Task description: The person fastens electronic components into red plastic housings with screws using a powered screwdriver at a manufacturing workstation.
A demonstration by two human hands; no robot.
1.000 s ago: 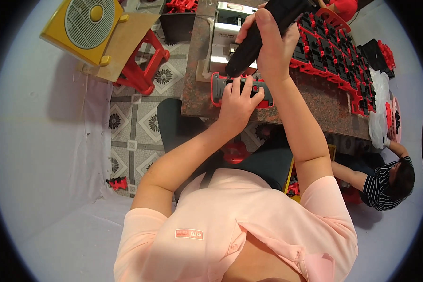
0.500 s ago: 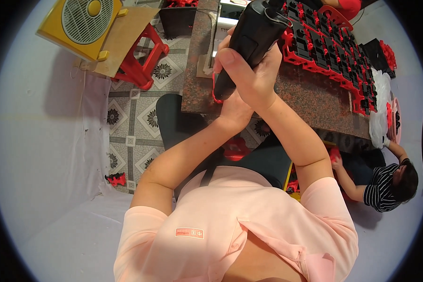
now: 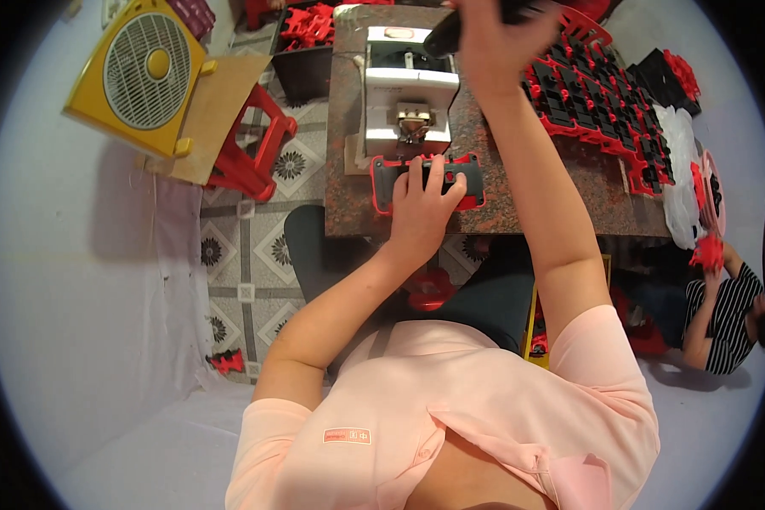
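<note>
On the near edge of the speckled stone table (image 3: 353, 191), my left hand (image 3: 423, 202) presses its fingers onto a flat red-rimmed black plastic part (image 3: 385, 180), gripping it around a raised middle. My right hand (image 3: 506, 51) is lifted toward the far side, smeared by motion. It is wrapped round a black hand-held power tool (image 3: 442, 36), whose dark end sticks out to the left; the rest is hidden by the hand or out of frame. Just beyond the part stands a white machine (image 3: 410, 85) with a metal mechanism on its near face.
Rows of red-and-black parts (image 3: 586, 98) cover the table's right. A black bin (image 3: 306, 64) of red pieces stands beyond the left edge. A yellow fan (image 3: 140, 72) rests on cardboard over a red stool (image 3: 263, 140). At right, a co-worker (image 3: 722, 314) holds a red piece.
My right hand has moved up and away with the tool. My left hand, earlier mostly hidden behind it, now shows on the plastic part. The co-worker has raised a red piece.
</note>
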